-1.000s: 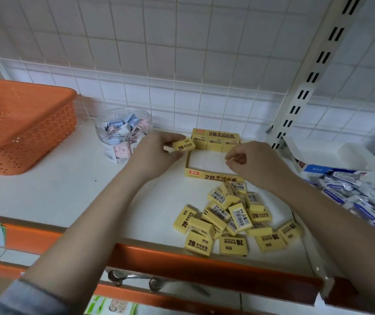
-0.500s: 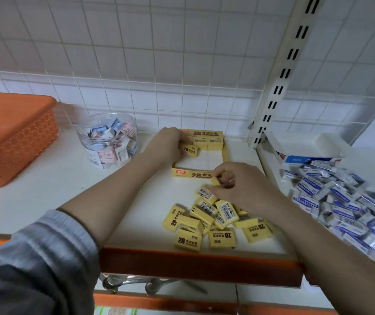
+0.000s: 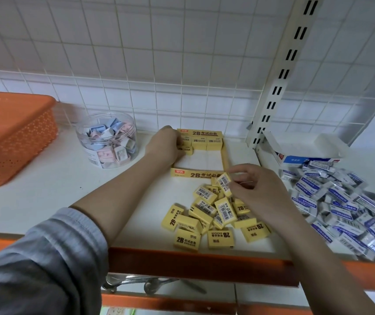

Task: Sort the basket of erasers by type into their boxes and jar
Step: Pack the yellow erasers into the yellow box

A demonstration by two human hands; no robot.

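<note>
left: our left hand (image 3: 167, 144) reaches far forward, arm stretched, fingers curled round something small | right: our right hand (image 3: 253, 189) nearer us, wrist bent, thumb and fingers pinching a small piece

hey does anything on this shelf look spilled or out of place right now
Nothing looks damaged. Two loose heaps lie on the shelf: yellow erasers in front of their yellow box, and blue-and-white erasers tumbled beside the white box. Both look like unsorted stock.
</note>
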